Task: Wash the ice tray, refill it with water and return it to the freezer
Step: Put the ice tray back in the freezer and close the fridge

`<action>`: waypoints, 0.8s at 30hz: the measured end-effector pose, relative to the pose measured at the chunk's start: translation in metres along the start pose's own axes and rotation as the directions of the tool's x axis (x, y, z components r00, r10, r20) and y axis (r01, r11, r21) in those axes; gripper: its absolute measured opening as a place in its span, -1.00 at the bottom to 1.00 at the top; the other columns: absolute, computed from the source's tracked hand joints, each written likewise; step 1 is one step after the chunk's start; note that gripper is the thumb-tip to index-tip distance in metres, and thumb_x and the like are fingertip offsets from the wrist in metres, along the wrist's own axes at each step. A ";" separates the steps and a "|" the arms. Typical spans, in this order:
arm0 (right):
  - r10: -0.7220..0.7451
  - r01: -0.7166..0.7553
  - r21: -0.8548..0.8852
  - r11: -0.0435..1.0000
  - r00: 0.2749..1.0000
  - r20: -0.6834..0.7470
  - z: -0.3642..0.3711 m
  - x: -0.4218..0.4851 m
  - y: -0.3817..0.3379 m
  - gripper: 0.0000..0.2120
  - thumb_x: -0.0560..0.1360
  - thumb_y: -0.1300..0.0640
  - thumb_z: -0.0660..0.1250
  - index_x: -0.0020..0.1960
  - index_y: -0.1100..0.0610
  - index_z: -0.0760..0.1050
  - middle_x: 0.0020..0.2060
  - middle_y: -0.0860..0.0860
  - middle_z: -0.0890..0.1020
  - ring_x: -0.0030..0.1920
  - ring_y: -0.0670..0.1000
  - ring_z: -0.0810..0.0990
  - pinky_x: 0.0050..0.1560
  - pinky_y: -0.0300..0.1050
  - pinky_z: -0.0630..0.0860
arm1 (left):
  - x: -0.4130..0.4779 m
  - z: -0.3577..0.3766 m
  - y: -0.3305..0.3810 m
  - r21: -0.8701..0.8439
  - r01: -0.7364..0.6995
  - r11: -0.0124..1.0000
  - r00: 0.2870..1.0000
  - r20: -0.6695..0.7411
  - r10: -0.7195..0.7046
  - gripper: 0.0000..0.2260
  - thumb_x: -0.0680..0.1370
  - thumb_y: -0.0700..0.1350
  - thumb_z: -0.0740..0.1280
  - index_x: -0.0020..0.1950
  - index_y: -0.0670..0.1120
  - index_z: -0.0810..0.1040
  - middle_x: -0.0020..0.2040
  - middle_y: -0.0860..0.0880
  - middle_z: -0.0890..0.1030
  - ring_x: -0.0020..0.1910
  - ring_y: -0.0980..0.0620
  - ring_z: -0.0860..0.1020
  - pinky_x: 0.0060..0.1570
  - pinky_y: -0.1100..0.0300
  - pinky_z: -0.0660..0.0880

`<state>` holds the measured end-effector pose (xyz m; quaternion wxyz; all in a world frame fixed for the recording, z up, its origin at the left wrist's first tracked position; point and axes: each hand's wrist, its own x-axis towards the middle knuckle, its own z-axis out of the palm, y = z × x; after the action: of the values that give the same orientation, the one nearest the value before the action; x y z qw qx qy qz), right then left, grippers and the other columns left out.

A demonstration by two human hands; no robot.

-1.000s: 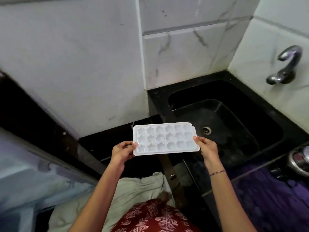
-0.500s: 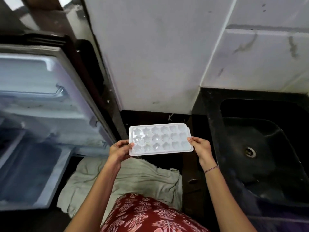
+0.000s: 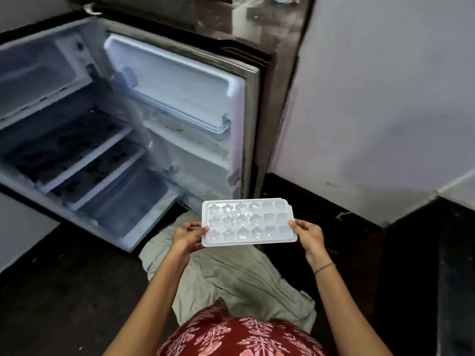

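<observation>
A white ice tray (image 3: 248, 222) with star-shaped cells is held level in front of me, water glinting in its cells. My left hand (image 3: 186, 236) grips its left short edge, thumb on the rim. My right hand (image 3: 307, 233) grips the right short edge in the same way. The small fridge (image 3: 77, 140) stands open to the left and ahead, its door (image 3: 185, 119) swung out just beyond the tray. The freezer compartment (image 3: 38, 73) is at the fridge's top left.
A pale cloth (image 3: 231, 276) lies on the dark floor below the tray. Inside the fridge are wire shelves (image 3: 74, 152) and a bottom drawer (image 3: 128, 201). A white wall (image 3: 385, 111) rises on the right, with the black counter's edge (image 3: 452, 253) at far right.
The view has swung left from the black sink and tap to the open fridge. Both hands keep the same hold on the tray, which stays level.
</observation>
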<state>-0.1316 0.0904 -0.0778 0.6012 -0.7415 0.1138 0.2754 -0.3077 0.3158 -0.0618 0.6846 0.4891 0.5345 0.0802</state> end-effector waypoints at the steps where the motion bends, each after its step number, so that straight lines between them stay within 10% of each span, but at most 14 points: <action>1: -0.002 0.003 -0.014 1.000 1.000 0.031 0.015 0.005 -0.002 -0.69 0.46 0.24 0.41 0.16 0.36 0.52 -0.01 0.18 0.63 -0.16 0.01 0.61 -0.13 -0.24 0.58 | 0.004 -0.011 0.001 -0.021 0.003 1.000 1.000 -0.029 -0.004 -0.87 0.47 -0.31 0.38 -0.05 -0.17 0.47 -0.19 -0.11 0.54 -0.33 0.00 0.54 -0.56 0.30 0.50; 18: -0.037 0.178 -0.306 0.935 0.909 0.415 0.238 0.028 -0.033 -0.69 0.46 0.27 0.41 0.12 0.41 0.49 -0.02 0.18 0.59 -0.21 -0.01 0.53 -0.34 -0.49 0.48 | 0.041 -0.164 -0.004 -0.326 -0.035 0.945 0.904 -0.414 -0.109 -0.89 0.47 -0.33 0.38 -0.16 -0.16 0.50 -0.16 -0.17 0.57 -0.31 -0.02 0.55 -0.41 0.17 0.56; 24: -0.070 0.277 -0.365 0.889 0.869 0.489 0.307 0.038 -0.059 -0.72 0.47 0.22 0.40 0.12 0.34 0.52 -0.06 0.13 0.59 -0.06 0.04 0.55 -0.05 -0.15 0.47 | 0.073 -0.193 0.013 -0.351 -0.058 0.935 0.856 -0.499 -0.134 -0.92 0.46 -0.30 0.40 -0.09 -0.18 0.54 -0.08 -0.21 0.61 -0.22 -0.08 0.58 -0.25 0.09 0.58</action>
<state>-0.1543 0.4040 -0.0881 0.4581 -0.7738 -0.1639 0.4057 -0.4286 0.4811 -0.0898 0.5947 0.3079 0.6842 0.2889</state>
